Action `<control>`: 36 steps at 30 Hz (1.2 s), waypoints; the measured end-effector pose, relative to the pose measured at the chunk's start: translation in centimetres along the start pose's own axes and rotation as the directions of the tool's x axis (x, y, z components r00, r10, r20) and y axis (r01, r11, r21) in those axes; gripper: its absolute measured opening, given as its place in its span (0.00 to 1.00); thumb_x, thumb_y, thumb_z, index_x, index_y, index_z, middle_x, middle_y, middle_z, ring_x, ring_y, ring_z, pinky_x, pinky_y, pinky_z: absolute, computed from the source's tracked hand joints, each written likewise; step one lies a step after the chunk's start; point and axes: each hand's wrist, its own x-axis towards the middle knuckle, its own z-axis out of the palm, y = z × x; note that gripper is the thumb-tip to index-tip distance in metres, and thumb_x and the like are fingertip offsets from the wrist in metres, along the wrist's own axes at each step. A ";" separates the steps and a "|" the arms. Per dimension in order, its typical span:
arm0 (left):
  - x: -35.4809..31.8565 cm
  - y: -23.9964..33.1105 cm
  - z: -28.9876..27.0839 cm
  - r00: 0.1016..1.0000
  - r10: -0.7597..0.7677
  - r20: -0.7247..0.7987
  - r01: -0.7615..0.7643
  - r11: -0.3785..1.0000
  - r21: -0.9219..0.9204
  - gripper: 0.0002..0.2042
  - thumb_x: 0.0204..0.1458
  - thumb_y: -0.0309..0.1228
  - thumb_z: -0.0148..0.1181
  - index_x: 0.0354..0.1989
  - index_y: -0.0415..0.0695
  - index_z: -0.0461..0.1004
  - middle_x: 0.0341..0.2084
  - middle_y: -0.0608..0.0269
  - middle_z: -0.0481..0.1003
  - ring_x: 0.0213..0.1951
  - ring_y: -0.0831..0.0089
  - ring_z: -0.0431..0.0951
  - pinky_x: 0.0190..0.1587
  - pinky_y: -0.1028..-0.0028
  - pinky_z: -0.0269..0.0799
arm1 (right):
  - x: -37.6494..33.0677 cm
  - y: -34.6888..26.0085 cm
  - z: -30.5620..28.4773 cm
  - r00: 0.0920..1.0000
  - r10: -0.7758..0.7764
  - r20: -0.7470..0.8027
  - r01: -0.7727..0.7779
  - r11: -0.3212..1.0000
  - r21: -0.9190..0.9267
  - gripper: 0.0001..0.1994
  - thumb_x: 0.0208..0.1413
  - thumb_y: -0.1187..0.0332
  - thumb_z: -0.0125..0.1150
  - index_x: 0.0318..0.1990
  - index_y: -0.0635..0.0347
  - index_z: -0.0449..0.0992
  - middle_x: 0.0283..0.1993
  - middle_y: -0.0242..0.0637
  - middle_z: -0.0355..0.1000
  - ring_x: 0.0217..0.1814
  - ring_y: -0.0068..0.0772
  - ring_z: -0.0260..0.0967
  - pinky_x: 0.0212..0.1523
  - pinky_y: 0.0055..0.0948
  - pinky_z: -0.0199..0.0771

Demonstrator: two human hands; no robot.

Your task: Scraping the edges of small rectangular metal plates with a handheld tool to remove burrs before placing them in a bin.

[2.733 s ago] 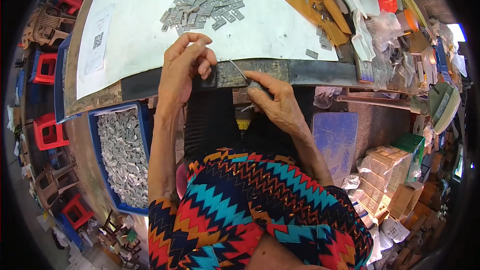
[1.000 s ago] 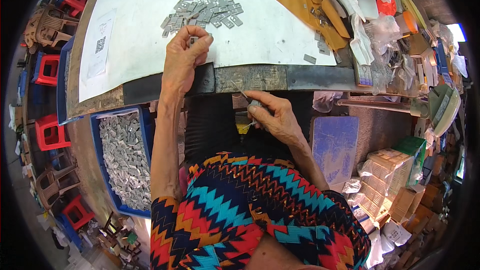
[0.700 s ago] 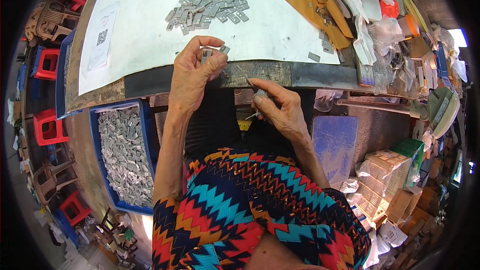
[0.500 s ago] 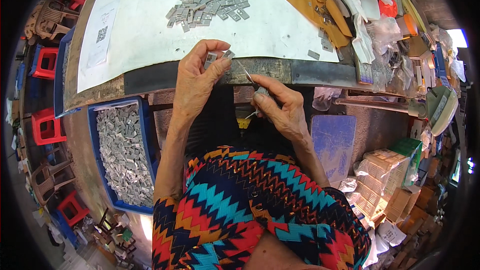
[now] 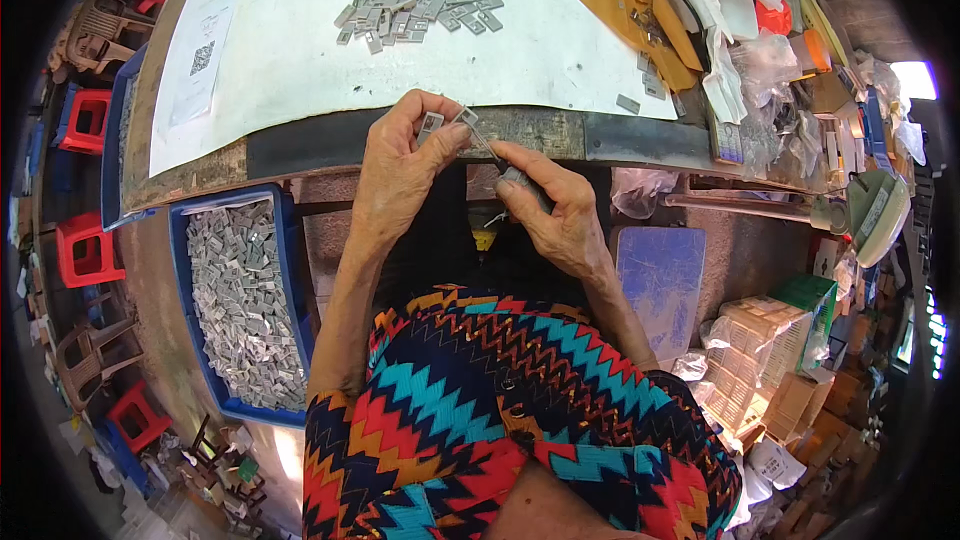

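The left hand (image 5: 400, 165) pinches a small grey metal piece (image 5: 431, 123) between thumb and fingertips, holding it up just in front of the near edge of the surface (image 5: 300, 60). The right hand (image 5: 555, 210) sits close beside it, fingers closed around a thin pointed tool (image 5: 485, 145) whose tip reaches up to the held piece. Beyond both hands, farther out on the white sheet covering the surface, lies a loose heap of grey pieces (image 5: 420, 5) of the same kind. Below and outward of the left hand stands a blue bin (image 5: 180, 240) filled with many more of them. Past the right hand, yellow paper (image 5: 625, 0) and plastic bags crowd the surface.
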 end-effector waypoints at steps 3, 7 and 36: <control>0.0 -0.1 -0.1 0.999 0.031 -0.018 -0.029 0.996 0.082 0.07 0.49 0.28 0.56 0.34 0.39 0.69 0.21 0.71 0.69 0.21 0.89 0.61 0.21 0.87 0.56 | 0.0 0.0 0.1 1.000 -0.009 -0.008 0.008 1.000 -0.024 0.16 0.48 0.75 0.55 0.47 0.67 0.68 0.40 0.47 0.70 0.41 0.37 0.70 0.42 0.28 0.67; -0.1 -0.3 -0.3 0.994 0.104 -0.047 -0.088 0.962 0.260 0.07 0.49 0.28 0.56 0.33 0.39 0.68 0.19 0.72 0.68 0.20 0.88 0.61 0.21 0.83 0.57 | 0.0 0.0 0.3 1.000 -0.009 -0.015 0.008 0.999 -0.032 0.16 0.47 0.75 0.55 0.47 0.67 0.68 0.39 0.47 0.70 0.39 0.39 0.70 0.40 0.28 0.68; -0.7 -1.4 0.9 0.844 0.535 -0.034 -0.387 0.651 0.653 0.08 0.44 0.14 0.51 0.32 0.36 0.62 0.22 0.50 0.67 0.25 0.51 0.72 0.26 0.66 0.67 | 0.4 0.0 1.8 0.988 -0.149 -0.042 0.136 0.967 -0.217 0.15 0.49 0.78 0.54 0.46 0.70 0.69 0.35 0.47 0.71 0.33 0.34 0.70 0.34 0.26 0.68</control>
